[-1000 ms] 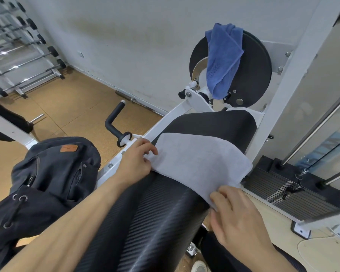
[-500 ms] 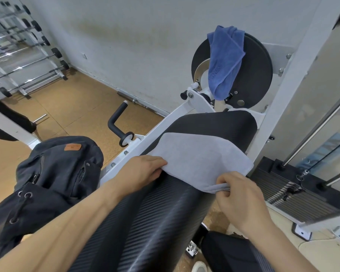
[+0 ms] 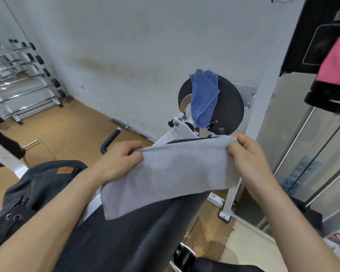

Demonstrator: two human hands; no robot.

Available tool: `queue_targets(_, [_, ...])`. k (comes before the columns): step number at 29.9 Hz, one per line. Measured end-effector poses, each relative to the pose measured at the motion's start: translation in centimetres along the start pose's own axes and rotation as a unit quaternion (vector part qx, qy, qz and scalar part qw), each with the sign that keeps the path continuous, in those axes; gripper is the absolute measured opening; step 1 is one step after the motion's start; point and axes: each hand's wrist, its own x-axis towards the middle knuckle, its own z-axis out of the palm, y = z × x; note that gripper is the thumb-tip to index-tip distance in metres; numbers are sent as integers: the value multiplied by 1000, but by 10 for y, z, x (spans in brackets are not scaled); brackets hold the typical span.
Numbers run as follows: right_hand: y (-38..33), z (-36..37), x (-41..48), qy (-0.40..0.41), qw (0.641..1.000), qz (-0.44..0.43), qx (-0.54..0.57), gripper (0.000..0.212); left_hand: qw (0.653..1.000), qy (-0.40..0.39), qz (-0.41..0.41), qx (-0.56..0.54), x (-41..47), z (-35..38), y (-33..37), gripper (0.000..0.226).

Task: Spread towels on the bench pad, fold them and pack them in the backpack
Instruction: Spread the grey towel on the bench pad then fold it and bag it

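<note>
The grey towel (image 3: pixel 171 173) hangs spread between both hands above the far half of the bench (image 3: pixel 145 232), its lower edge lying on the black pad. The left hand (image 3: pixel 122 156) pinches the upper left corner; the right hand (image 3: pixel 245 154) grips the upper right one (fingers curled over the bunched edge). The backpack (image 3: pixel 37 185) sits just beside the bench's left edge. Beyond the far end, a blue towel (image 3: pixel 204 97) drapes over a black disc (image 3: pixel 232 107).
</note>
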Motion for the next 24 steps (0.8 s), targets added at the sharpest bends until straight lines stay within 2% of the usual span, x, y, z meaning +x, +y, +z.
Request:
queue_targets(2, [-5,-6,-3,17,999,-29,10,23,995,-87,-24,-40,-4,-21,19,39])
queue_targets(5, [-9,-17,-8,8,999,-50,-6,24,980,-155,-39,-114,-11,-43,27,38])
queue_targets(7, [-3,-24,-7,-5,999,-35,-4,27,970,-195,-58,-133,-12,-50,19,43])
queue_targets(9, [16,-22,0,-25,999,15,19,30,967,-209,-84,-118,-5,-47,4,44])
queue_targets(11, [40,-9,7,-33,997,74,1,29,978,-158,-111,-78,17,-26,-15,39])
queue_targets(14, [68,16,19,19,991,131,-13,25,984,64,-142,-84,69,21,-41,20])
queue_targets(15, [74,21,24,47,989,140,-14,23,977,118,-151,-91,85,33,-48,20])
queue_targets(16, [78,24,28,71,986,152,-18,22,972,134,-171,-92,99,44,-58,29])
queue_targets(18, [86,24,35,101,979,178,-4,18,965,75,-244,-59,113,63,-76,45])
queue_targets(21, [96,24,40,89,972,215,15,16,950,-69,-303,32,105,95,-96,51])
queue_targets(22, [98,25,41,79,971,225,19,15,947,-93,-305,33,100,102,-98,54])
queue_targets(24, [99,26,41,63,964,251,55,17,947,-92,-306,-12,97,110,-99,51])
